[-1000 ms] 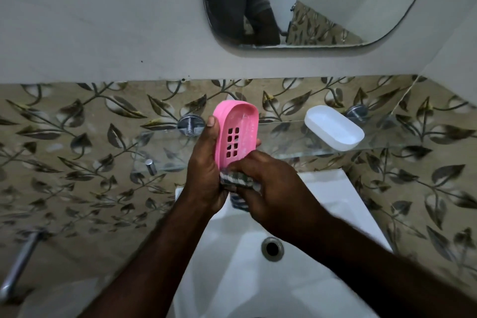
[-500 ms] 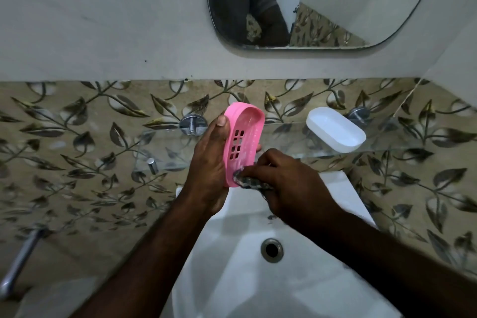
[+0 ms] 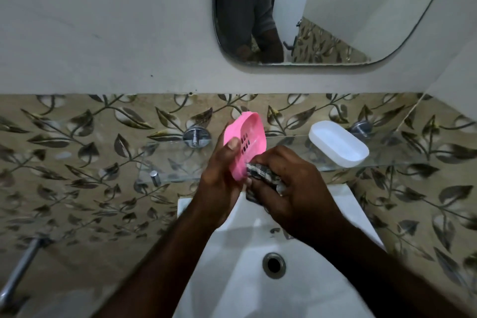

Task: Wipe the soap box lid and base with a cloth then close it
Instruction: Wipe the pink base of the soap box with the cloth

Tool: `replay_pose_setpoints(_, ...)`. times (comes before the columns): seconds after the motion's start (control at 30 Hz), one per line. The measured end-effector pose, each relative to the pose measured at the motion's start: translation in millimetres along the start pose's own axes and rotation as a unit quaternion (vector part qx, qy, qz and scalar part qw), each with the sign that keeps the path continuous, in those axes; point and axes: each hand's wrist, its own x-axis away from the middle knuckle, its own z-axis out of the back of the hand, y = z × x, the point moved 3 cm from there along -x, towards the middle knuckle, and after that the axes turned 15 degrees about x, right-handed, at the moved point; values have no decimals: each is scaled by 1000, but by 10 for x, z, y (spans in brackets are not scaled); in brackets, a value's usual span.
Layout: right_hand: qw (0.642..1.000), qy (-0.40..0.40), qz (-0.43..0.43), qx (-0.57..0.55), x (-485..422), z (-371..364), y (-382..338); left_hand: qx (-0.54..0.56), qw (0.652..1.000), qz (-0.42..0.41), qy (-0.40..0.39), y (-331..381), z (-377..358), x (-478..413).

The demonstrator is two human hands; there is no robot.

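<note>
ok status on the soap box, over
Left hand grips pink slotted base, tilted over the sink. Right hand presses patterned cloth against its lower end. White lid apart on glass shelf. Nothing blocking.

mirror (image 3: 335,8) on wall | glass shelf (image 3: 180,162) below | white sink (image 3: 227,292), drain (image 3: 274,264) | leaf-pattern tiles (image 3: 77,150) | metal pipe (image 3: 20,266) lower left

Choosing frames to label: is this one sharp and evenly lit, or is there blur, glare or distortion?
Head view: dim, the forearms go nearly black toward the bottom; wide-angle distortion splays the mirror sides; the pink soap box half and white half read sharp; the cloth in the right hand is slightly soft; no strong glare.
</note>
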Motion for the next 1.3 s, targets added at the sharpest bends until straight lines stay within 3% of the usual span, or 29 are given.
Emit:
replay_pose_setpoints(0.17,993,3,-41,-111,82,-158,-181,51,996,-68,0,-51,-30,43)
replay_pose_setpoints(0.3,999,-25,3,-33,166,-195,-62,63,996,-65,-14,-25,3,67)
replay_pose_setpoints(0.43,996,-37,-45,66,87,-164,230,89,994,-69,-16,3,-41,64)
replay_pose_setpoints(0.6,991,-25,-72,-110,132,-216,-134,95,991,-85,30,-11,-23,63)
replay_pose_setpoints(0.73,998,-20,-11,-51,155,-203,-149,95,992,-84,24,26,-16,91)
replay_pose_setpoints(0.87,998,-27,-60,13,79,-158,94,124,989,-84,14,44,-39,86)
replay_pose_setpoints(1.03,996,-21,-41,-73,77,-106,-215,120,989,-85,11,38,-131,84)
replay_pose_setpoints(1.17,1000,-13,-14,-16,77,-107,-189,97,989,-115,-1,93,-142,88)
replay_pose_setpoints(1.3,998,12,-64,0,52,-161,31,104,987,-126,-5,100,-136,115)
